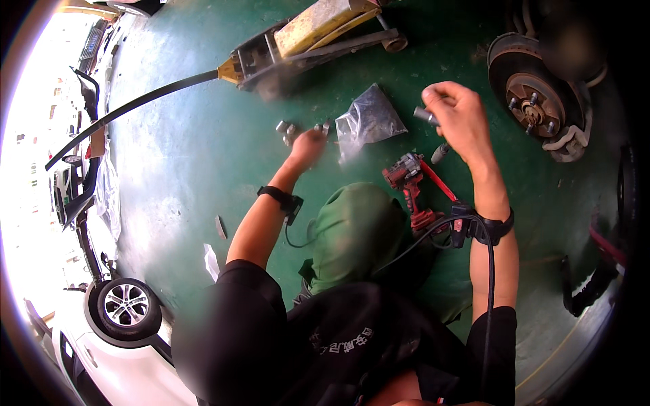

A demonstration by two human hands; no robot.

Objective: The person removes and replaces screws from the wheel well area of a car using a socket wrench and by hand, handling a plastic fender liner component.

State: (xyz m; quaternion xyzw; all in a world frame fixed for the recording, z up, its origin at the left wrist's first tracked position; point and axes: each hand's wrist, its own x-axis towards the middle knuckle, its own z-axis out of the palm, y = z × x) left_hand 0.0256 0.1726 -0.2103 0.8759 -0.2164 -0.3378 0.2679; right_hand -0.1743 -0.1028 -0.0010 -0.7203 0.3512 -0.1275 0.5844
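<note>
Over the green floor, my right hand (462, 116) is raised with its fingers closed on a grey metal socket (424, 116). Farther left, my left hand (309, 147) is low by the floor, slightly blurred, its fingers curled at a shiny metal piece (326, 126) that looks like a lug nut. Several more lug nuts (284, 130) lie just left of those fingers. A clear plastic bag (371, 122) rests between my hands. Below my right hand is another socket (440, 153), and beside it lies a red and black impact wrench (408, 177) next to a red bar (438, 180).
A yellow floor jack (318, 32) with a long black handle (142, 101) stands ahead. At the right is a bare wheel hub with a brake disc (518, 81) and protruding studs. A white car (122, 369) is at lower left. Black cables run from my wrist straps.
</note>
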